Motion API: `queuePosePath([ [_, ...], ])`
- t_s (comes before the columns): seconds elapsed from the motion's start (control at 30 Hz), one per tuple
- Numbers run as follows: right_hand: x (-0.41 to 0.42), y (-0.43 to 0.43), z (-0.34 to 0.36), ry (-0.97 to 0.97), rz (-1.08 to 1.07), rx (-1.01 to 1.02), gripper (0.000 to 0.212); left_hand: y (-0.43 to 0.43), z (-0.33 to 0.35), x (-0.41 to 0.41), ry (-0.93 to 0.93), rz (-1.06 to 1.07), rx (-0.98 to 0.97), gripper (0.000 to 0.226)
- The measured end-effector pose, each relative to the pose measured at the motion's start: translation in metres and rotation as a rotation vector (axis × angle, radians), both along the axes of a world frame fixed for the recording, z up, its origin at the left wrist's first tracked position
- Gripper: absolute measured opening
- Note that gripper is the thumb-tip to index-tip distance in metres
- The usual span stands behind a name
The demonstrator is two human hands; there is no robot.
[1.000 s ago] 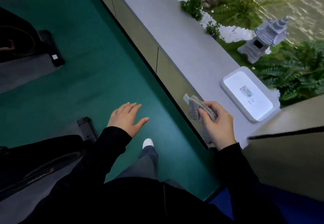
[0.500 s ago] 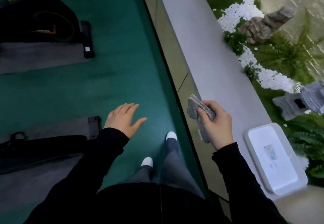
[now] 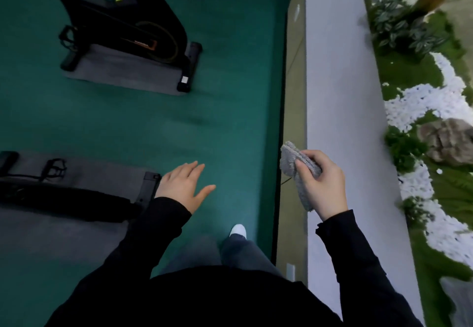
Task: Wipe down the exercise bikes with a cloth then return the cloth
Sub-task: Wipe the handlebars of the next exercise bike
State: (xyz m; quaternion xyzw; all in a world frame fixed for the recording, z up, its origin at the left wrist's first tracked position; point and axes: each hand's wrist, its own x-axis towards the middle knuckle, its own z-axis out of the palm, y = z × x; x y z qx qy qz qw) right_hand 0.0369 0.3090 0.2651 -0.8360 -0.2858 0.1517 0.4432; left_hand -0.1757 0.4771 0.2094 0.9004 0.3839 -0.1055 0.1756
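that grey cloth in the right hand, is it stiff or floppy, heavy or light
Probably floppy: the grey cloth bunches in folds and a tail droops below the right hand. Likely light, since a thumb-and-finger pinch holds it. Its nubby surface suggests it won't slip easily.

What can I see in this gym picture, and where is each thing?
exercise bike: one, black, upper left on a mat
second bike: one, black, lower left, only partly in view
mats: at least three, grey, on the floor at left
floor: one, green, left and centre
ledge: one, pale grey, running along the right
cloth: one, grey, in the right hand
pebbles: many, white, beyond the ledge
rock: one, brownish grey, far right
plants: several, green, upper right
shoe: one, white, bottom centre
left hand: one, empty, fingers straight, over the floor
right hand: one, grips the cloth
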Motion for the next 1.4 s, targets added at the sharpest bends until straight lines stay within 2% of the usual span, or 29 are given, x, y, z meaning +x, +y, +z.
queuePosePath([
  [0.43, 0.066, 0.138, -0.016, -0.014, 0.295, -0.074, 0.009, 0.088, -0.005, 0.041, -0.054, 0.304, 0.001, 0.065],
  [0.83, 0.126, 0.312, 0.003, -0.082, 0.352, -0.051, 0.008, 0.254, -0.001, 0.099, -0.103, 0.355, 0.055, 0.065],
  [1.1, 0.166, 0.402, -0.001, -0.062, 0.446, -0.055, 0.009, 0.313, 0.002, 0.122, -0.080, 0.457, 0.053, 0.065],
  [1.4, 0.221, 0.538, -0.003, -0.089, 0.755, -0.036, 0.008, 0.372, 0.005, 0.171, -0.043, 0.730, 0.094, 0.065],
])
